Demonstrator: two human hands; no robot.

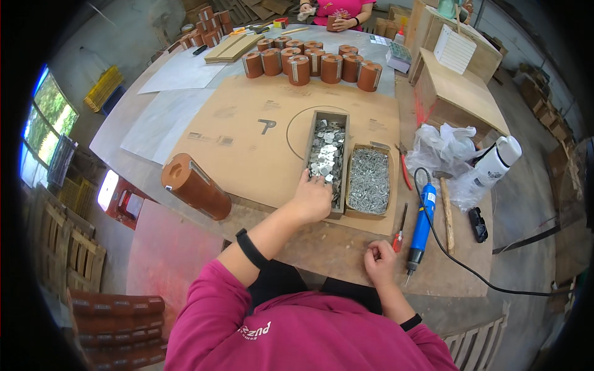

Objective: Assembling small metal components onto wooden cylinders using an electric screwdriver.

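your left hand has its fingers among the flat metal plates in the wooden tray, beside the box of screws; your right hand sits fingers curled near the red screwdriver, and i cannot tell whether either grips anything

Bench counts. Boxes: 2; plates, screws inside: too many to count. Driver: 1. Screwdriver: 1. Pliers: 1. Stick: 1. Bottle: 1. Tall cylinder: 1. Short cylinders, central group: about 13, overlapping.
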